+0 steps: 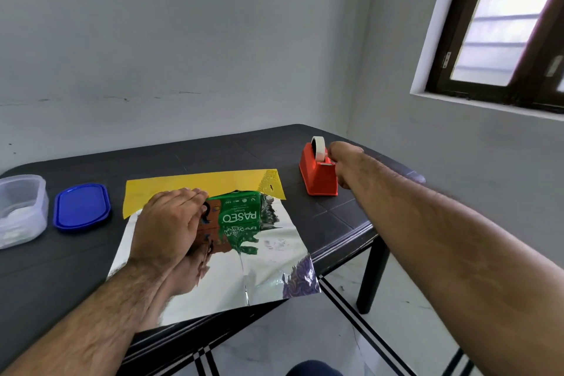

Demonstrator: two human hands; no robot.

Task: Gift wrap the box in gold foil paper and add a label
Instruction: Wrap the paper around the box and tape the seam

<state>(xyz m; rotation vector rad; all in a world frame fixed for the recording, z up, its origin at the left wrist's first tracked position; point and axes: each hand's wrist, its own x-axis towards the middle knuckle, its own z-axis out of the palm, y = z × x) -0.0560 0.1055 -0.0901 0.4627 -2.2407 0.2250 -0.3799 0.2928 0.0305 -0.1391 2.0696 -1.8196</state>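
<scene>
On the dark counter (91,253), far left, sit a clear tub (21,210) and its blue lid (81,206). Your left hand (169,223) lies flat, fingers straight, pressing the green box (241,212) onto the foil paper (244,268), whose silver side faces up. Your right hand (343,159) reaches the orange tape dispenser (319,175), fingers curled at the tape end; whether it pinches the tape, I cannot tell.

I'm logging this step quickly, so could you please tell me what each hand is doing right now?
Left hand: open, fingers flat, pressing on the green tissue box.
Right hand: at the orange tape dispenser, apparently pinching the tape end.
</scene>
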